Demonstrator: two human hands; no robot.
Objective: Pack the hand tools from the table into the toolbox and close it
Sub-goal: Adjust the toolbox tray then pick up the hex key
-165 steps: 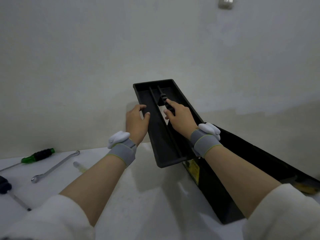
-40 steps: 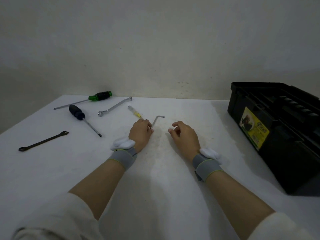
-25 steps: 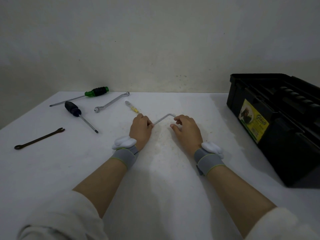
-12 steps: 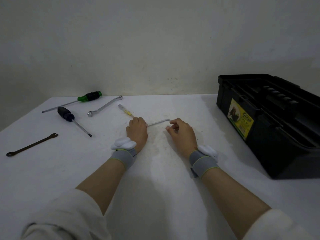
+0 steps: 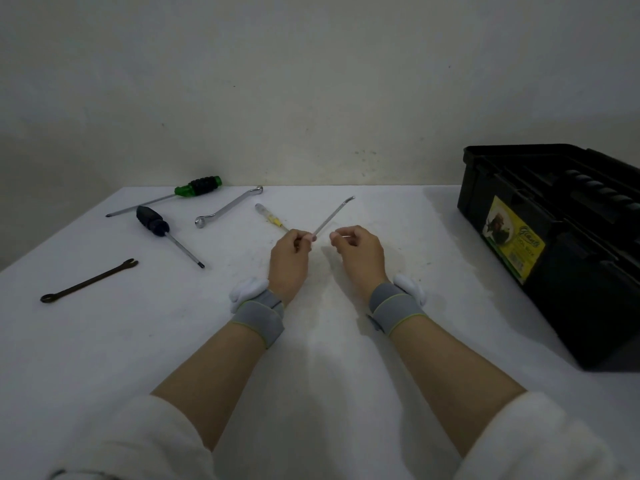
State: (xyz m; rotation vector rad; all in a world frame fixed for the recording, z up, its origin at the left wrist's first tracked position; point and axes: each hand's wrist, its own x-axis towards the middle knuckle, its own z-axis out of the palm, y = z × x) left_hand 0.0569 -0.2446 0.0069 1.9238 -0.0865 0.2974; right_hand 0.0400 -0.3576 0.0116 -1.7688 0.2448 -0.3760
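My left hand (image 5: 289, 261) pinches the near end of a silver hex key (image 5: 332, 216), which slants up and to the right with its bent tip free in the air. Just right of it, my right hand (image 5: 360, 258) rests on the white table (image 5: 138, 341) with loosely curled fingers and holds nothing. The black toolbox (image 5: 554, 254) stands open at the right, its inner tray in place. Lying at the left are a green-handled screwdriver (image 5: 199, 185), a dark-handled screwdriver (image 5: 152, 221), a silver ring wrench (image 5: 228, 206), a small yellow tester screwdriver (image 5: 268, 216) and a dark flat wrench (image 5: 90, 280).
A plain wall rises right behind the table's far edge. The toolbox carries a yellow label on its near side. Both wrists wear grey bands.
Earlier both hands held the tray over the toolbox. Since then they came to the hex key; my right hand has let go of its bent end, and my left has tilted it upward.
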